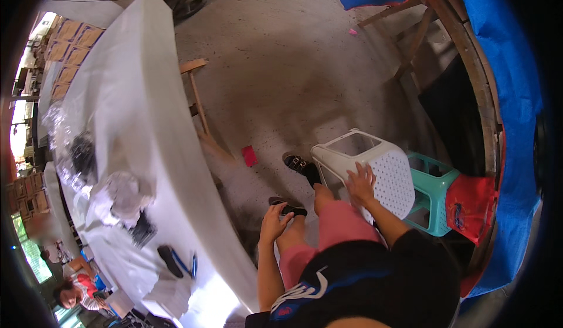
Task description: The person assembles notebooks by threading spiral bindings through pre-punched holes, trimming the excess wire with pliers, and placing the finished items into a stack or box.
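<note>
A white plastic stool with a perforated seat lies tipped on its side to the right of my legs. My right hand rests on it near the seat's edge, fingers spread. My left hand hangs by my left leg, above a black buckled shoe, its fingers loosely stretched and nothing seen in them. Just beyond the white stool, a green plastic stool also lies on its side, with a red bag against its seat.
A long white-covered table runs along my left, bearing clear plastic wrap, a greyish-white bundle and a dark item with a blue tool. A wooden-framed table with blue sheeting stands right. Another person is at lower left.
</note>
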`<state>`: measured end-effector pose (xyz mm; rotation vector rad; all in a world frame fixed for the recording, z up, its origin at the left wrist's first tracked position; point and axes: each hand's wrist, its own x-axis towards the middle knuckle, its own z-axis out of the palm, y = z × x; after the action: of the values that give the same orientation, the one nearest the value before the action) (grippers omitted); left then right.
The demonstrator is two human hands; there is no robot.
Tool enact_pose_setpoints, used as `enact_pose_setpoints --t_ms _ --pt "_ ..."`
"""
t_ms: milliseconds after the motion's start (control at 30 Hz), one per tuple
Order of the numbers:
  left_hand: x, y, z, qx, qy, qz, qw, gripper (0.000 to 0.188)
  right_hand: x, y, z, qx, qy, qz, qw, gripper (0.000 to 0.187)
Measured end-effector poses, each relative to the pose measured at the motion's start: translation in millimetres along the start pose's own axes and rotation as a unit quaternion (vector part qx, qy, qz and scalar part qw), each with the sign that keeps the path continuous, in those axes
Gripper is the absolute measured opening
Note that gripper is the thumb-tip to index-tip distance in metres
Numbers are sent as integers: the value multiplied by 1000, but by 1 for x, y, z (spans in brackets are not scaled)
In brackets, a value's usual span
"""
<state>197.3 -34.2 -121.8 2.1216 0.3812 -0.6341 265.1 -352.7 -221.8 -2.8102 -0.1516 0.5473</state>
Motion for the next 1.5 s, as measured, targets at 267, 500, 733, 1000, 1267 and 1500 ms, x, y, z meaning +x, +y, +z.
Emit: enact_pose_setpoints --t_ms 267,500,733,1000,1267,1500 --pt "188 -267 142 -189 84 -283 936 47 -5 26 19 -66 98 -110 987 24" --pt "362 -478 161 -61 299 -306 902 52 -2 46 21 -111 102 -195 969 27" --pt "444 -509 160 7 339 -379 861 83 1 37 10 -182 67 -201 960 41" --pt "418 -494 169 -28 231 -465 854 80 -2 36 0 -201 68 -224 951 60" --pt "402 -480 158 7 274 -475 836 88 5 19 29 -200 140 -224 943 52" --pt "408 -526 189 -6 309 -428 850 104 18 27 37 -168 93 -233 953 43"
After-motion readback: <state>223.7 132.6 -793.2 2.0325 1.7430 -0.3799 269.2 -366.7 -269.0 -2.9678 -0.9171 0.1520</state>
